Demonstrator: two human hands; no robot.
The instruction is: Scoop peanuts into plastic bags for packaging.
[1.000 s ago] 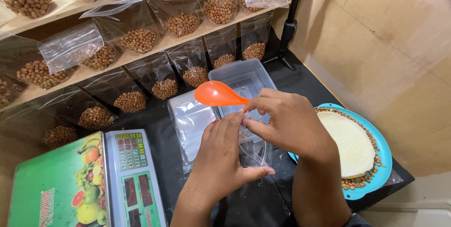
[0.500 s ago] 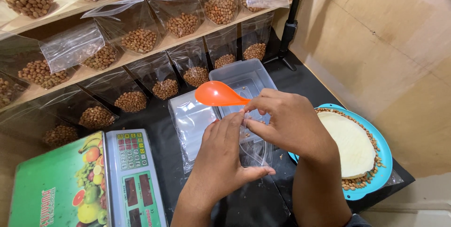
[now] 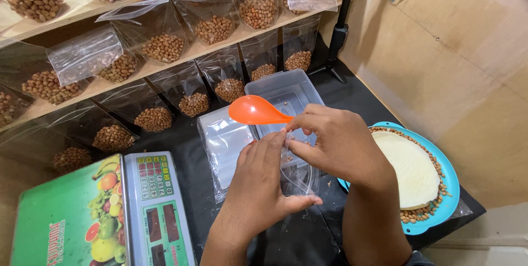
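My right hand (image 3: 338, 145) holds an orange plastic spoon (image 3: 254, 111) by its handle, bowl pointing left, and its fingertips also pinch the top edge of a small clear plastic bag (image 3: 300, 175). My left hand (image 3: 263, 181) grips the same bag's opening from the near side, so both hands meet at the bag's mouth. The bag hangs over the black table just in front of a clear rectangular plastic tub (image 3: 286, 94). A stack of flat empty clear bags (image 3: 223, 145) lies to the left of my hands.
A blue plate (image 3: 443, 200) at right holds peanuts and a pale round lid. A digital scale (image 3: 157, 205) with a fruit-printed platform sits at bottom left. Wooden shelves (image 3: 165, 62) behind carry several peanut-filled bags. A black tripod leg (image 3: 338, 35) stands at the back.
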